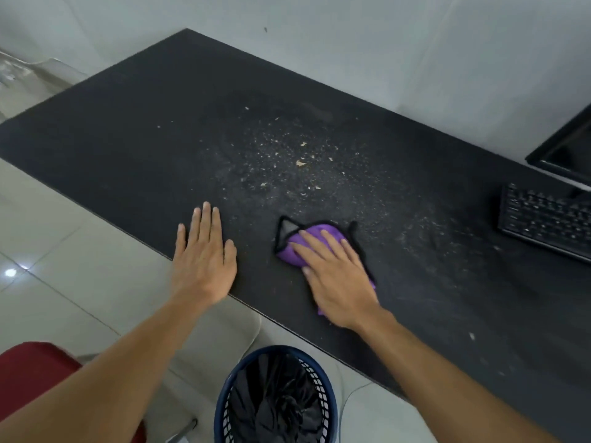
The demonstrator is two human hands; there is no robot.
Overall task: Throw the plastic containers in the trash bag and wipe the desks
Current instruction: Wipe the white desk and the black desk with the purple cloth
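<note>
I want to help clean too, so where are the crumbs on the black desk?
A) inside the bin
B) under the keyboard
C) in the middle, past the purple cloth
C: the pale crumbs lie scattered across the middle of the desk, beyond the purple cloth that the right hand presses.

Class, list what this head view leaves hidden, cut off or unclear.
Head view:
Purple cloth: mostly hidden under the right hand.
Monitor and keyboard: cut off by the right edge.
Trash bag contents: lost in dark folds, cut by the bottom edge.
Red object, lower left: blurred, cut off, unidentifiable.
</note>
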